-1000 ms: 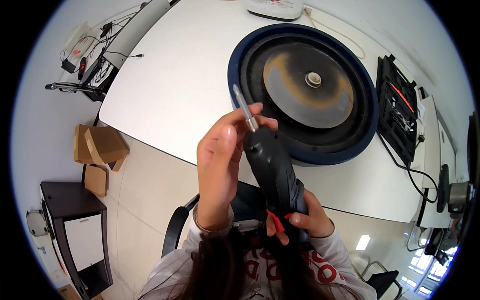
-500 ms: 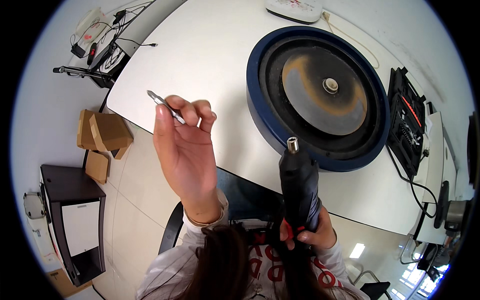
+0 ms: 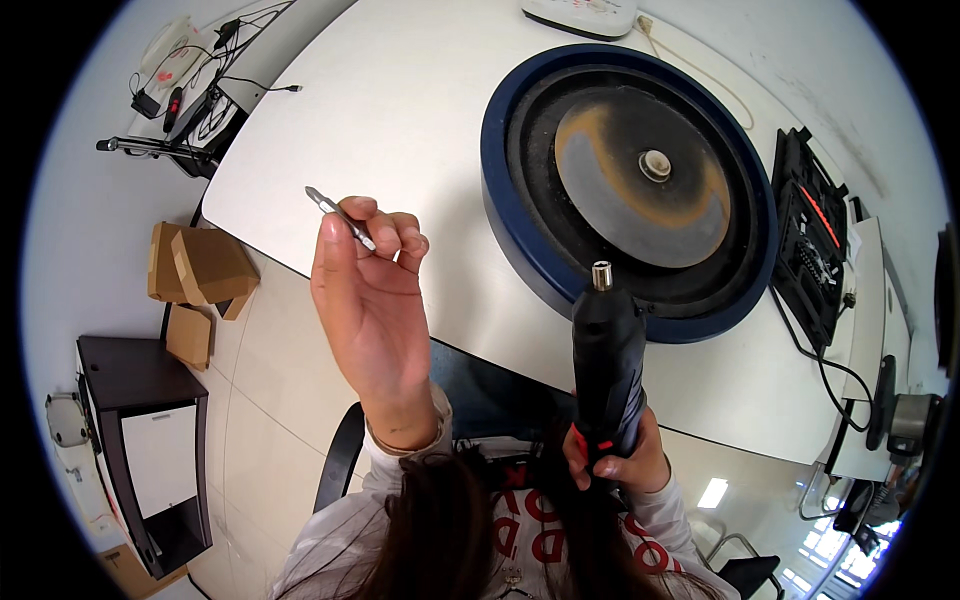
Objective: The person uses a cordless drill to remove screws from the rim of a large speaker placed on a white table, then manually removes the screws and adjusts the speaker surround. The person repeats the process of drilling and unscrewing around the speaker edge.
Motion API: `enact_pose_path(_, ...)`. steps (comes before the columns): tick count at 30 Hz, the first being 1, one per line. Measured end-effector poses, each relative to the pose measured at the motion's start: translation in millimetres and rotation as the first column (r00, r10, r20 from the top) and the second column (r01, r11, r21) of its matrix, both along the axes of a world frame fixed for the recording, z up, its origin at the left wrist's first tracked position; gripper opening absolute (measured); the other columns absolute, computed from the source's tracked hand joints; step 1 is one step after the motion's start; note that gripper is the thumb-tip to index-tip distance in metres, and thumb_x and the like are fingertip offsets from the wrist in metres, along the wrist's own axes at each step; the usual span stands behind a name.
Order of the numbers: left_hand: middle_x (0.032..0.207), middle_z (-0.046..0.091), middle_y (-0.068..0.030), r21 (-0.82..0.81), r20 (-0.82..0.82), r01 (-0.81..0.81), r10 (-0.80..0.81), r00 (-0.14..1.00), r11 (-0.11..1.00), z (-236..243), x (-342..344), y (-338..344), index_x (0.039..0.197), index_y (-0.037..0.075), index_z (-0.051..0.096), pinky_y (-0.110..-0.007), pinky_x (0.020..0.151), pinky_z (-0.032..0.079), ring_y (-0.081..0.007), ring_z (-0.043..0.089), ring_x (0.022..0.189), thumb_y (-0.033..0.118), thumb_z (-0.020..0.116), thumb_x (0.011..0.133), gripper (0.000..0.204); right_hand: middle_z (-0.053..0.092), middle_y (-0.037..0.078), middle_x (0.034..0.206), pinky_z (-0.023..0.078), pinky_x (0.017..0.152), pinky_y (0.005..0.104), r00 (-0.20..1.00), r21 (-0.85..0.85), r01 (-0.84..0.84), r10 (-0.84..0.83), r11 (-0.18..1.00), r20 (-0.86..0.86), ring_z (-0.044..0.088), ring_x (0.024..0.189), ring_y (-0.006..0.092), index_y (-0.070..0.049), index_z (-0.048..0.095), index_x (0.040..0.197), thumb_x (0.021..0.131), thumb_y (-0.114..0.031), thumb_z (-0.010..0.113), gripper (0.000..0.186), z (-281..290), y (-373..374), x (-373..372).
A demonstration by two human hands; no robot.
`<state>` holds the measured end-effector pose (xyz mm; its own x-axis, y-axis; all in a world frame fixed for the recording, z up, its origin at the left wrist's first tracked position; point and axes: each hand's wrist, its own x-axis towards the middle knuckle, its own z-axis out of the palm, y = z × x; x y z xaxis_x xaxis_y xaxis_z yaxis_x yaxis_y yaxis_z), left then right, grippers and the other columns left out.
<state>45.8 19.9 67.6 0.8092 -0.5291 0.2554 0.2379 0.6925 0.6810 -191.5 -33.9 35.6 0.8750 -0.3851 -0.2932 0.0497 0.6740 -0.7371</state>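
Silver bit (image 3: 329,207) is pinched in L hand (image 3: 376,295), well apart fr. black power driver (image 3: 608,350) gripped in R hand (image 3: 640,462).

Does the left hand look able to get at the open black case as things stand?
Probably not directly: the left hand pinches a silver bit over on the left, and the large blue-rimmed disc lies between it and the black case.
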Motion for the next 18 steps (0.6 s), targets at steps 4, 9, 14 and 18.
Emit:
enact_pose_path(4, 0.075, 0.049, -0.0005, 0.161, 0.038, -0.135, 0.131, 0.991, 0.978, 8.2, -9.7, -6.3, 0.101, 0.004, 0.049, -0.026, 0.071, 0.04, -0.0119, 0.048, 0.075, 0.025, 0.045, 0.097, 0.022, 0.059, 0.013, 0.078, 0.051, 0.063, 0.0317, 1.0, -0.131, 0.021, -0.022, 0.991, -0.012, 0.061, 0.068, 0.0198, 0.002, 0.04, 0.116, 0.07, -0.004, 0.076, 0.06, 4.9, -1.4, 4.1)
enact_pose_path(9, 0.07, 0.044, -0.0011, 0.216, 0.107, 0.042, -0.066, 0.992, 0.975, 12.1, -18.9, -4.3, 0.095, 0.003, 0.047, -0.022, 0.058, 0.037, -0.01, 0.044, 0.06, 0.02, 0.042, 0.095, 0.018, 0.064, 0.015, 0.095, 0.052, 0.075, 0.0332, 0.979, -0.587, 0.001, -0.12, 0.81, -0.164, 0.066, 0.084, 0.024, 0.0, 0.042, 0.12, 0.068, -0.011, 0.081, 0.066, -4.3, 0.1, -1.9)
enact_pose_path(14, 0.063, 0.038, 0.0005, 0.182, 0.132, 0.185, -0.211, 0.969, 0.966, 9.9, -25.4, -0.9, 0.087, 0.004, 0.044, -0.019, 0.045, 0.027, -0.0063, 0.035, 0.045, 0.017, 0.034, 0.093, 0.018, 0.065, 0.016, 0.099, 0.052, 0.076, 0.0333, 0.966, -0.85, 0.033, -0.234, 0.526, -0.107, 0.067, 0.086, 0.0289, -0.003, 0.044, 0.121, 0.066, -0.014, 0.082, 0.068, -7.1, -0.2, 0.3)
enact_pose_path(18, 0.061, 0.037, 0.0006, 0.204, 0.123, 0.167, -0.194, 0.973, 0.965, 12.9, -32.7, -1.7, 0.085, 0.004, 0.044, -0.018, 0.044, 0.026, -0.0062, 0.034, 0.045, 0.016, 0.033, 0.091, 0.018, 0.065, 0.017, 0.094, 0.053, 0.073, 0.0331, 0.938, -0.96, -0.025, -0.326, 0.278, -0.119, 0.067, 0.082, 0.0302, -0.003, 0.046, 0.123, 0.065, -0.011, 0.081, 0.068, 4.0, -2.2, 9.2)
